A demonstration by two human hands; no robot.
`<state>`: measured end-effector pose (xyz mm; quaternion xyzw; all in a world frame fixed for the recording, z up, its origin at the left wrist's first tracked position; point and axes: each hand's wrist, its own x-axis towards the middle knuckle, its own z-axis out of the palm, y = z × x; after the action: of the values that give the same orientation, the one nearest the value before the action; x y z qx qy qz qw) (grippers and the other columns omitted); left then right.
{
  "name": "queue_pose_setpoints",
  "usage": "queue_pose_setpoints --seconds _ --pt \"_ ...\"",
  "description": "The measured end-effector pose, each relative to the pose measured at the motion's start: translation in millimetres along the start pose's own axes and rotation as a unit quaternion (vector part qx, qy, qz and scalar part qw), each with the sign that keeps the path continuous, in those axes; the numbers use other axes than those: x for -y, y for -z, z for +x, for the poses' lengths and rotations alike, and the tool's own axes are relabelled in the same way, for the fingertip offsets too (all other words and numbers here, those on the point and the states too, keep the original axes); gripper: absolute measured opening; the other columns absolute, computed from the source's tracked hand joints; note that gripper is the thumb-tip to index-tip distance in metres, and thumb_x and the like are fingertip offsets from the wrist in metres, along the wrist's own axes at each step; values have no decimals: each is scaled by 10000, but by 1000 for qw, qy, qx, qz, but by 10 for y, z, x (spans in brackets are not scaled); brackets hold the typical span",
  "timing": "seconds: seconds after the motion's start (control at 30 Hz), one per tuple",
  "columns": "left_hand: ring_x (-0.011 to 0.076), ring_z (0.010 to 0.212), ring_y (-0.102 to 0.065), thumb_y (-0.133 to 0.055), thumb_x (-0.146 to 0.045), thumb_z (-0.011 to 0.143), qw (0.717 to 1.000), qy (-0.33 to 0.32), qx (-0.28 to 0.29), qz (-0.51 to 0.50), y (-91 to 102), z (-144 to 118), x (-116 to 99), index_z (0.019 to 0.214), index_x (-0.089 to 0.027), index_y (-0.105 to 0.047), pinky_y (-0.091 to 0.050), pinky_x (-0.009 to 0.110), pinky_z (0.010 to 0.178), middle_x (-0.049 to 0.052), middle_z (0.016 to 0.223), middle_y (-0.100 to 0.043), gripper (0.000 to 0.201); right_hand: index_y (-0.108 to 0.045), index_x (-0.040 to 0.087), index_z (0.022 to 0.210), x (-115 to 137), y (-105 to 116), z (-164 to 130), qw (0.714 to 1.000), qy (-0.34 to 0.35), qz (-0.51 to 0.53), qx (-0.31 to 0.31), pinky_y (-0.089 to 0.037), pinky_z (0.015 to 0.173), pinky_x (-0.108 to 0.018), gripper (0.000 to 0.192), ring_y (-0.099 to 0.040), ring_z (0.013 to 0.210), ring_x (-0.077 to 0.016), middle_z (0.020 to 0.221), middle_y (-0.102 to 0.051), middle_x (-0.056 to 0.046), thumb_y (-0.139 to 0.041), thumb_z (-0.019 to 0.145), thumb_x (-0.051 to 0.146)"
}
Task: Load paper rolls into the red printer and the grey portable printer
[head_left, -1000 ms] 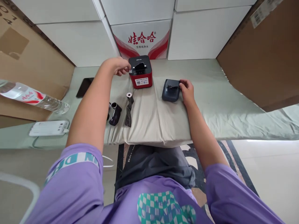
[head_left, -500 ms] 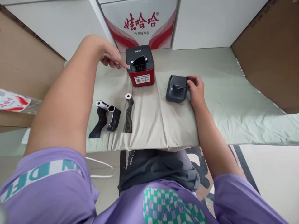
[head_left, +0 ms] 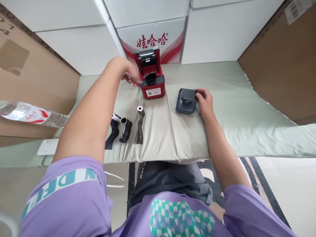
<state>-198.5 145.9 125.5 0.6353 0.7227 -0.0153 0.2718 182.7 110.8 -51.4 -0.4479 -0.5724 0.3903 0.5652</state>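
A red and black receipt printer (head_left: 152,89) stands at the back of the cloth-covered surface, its lid (head_left: 147,58) raised and dark paper inside. My left hand (head_left: 132,76) is at its front left corner, a finger stretched out and touching the side, the other fingers loosely bent. My right hand (head_left: 205,101) grips the right edge of a small dark portable printer (head_left: 185,107). A dark, crumpled strip (head_left: 189,99) sticks out of its top. Between me and the red printer stand paper rolls with dark tails: one roll (head_left: 140,113) alone, another roll (head_left: 125,128), and a third roll (head_left: 114,131) partly behind my left forearm.
White cartons (head_left: 212,36) line the back, one carton (head_left: 153,41) with red lettering behind the red printer. Brown cardboard boxes (head_left: 283,72) stand at the right and left. At the left lie a plastic water bottle (head_left: 32,113) and a white object (head_left: 48,147).
The red printer's lid has swung up, baring its inside. My left hand stays at its left corner. My right hand keeps hold of the dark printer. The view has shifted.
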Motion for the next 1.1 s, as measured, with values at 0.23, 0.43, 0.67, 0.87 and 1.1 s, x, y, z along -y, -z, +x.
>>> queue_pose_setpoints --seconds 0.23,0.43,0.67,0.87,1.1 --pt "185 922 -618 -836 -378 815 993 -63 -98 30 139 23 -155 889 -160 -780 -485 433 1045 18 725 -726 237 -664 251 998 63 -23 -15 1000 -14 14 -8 -513 1050 -459 260 -662 1043 -246 1030 -715 -41 -674 800 420" --pt "304 1066 -698 -805 -250 677 979 -80 -104 154 -159 376 -438 900 -287 -834 -500 390 985 17 894 -773 228 -667 254 984 84 -28 -25 1000 -23 19 -8 -503 1060 -456 251 -661 1038 -244 1030 -717 -40 -667 792 416" --pt "349 1012 -710 -762 -131 589 978 -59 -115 163 -243 415 -509 902 -314 -843 -505 427 964 55 883 -777 371 -674 261 953 88 -24 -8 999 -29 29 -6 -517 1054 -472 220 -675 1030 -249 1013 -734 -39 -672 804 422" --pt "235 1054 -670 -753 -261 791 975 -102 -125 151 198 -594 -554 1124 -240 -804 -483 351 992 -1 1023 -755 338 -688 246 940 5 19 48 998 -36 49 5 -537 1046 -502 230 -684 1024 -265 995 -741 -47 -710 769 398" --pt "175 922 -684 -732 -315 852 986 -18 -70 -149 213 -1753 201 1246 -213 -731 -554 334 837 23 1038 -717 407 -667 236 954 -73 -7 70 1000 -10 16 1 -542 1041 -470 168 -686 1006 -236 969 -715 -35 -700 832 346"
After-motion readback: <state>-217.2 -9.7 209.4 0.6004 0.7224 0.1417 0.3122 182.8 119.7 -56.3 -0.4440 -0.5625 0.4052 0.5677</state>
